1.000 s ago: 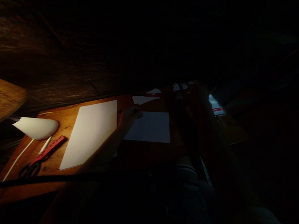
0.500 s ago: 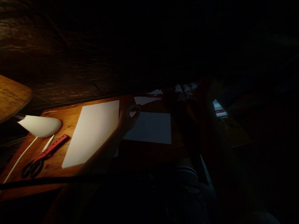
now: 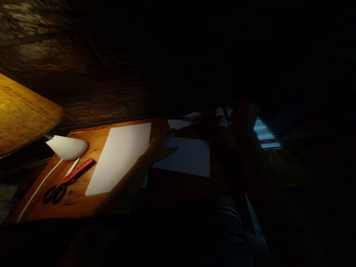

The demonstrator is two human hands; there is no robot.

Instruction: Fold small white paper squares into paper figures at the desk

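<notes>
My left hand (image 3: 162, 144) is open, fingers apart, at the upper left corner of a sheet of paper (image 3: 186, 154) lying in shadow. Its forearm crosses a larger stack of white paper (image 3: 120, 157) under the lamplight. My right hand (image 3: 250, 113) is a dim shape at the far right of the table, close to several small folded paper pieces (image 3: 223, 115). Darkness hides its fingers and anything in them.
On the left stand a white lamp base (image 3: 69, 147) and its yellow shade (image 3: 20, 113). Scissors with black handles (image 3: 55, 193), a red perforated strip (image 3: 79, 170) and a white cord (image 3: 40, 188) lie nearby. Paper scraps (image 3: 182, 122) rest by the wall.
My left hand has gone from curled fingers to spread ones over the shadowed sheet. My right hand has lowered slightly beside the folded pieces. The whole view has shifted, moving the table rightward.
</notes>
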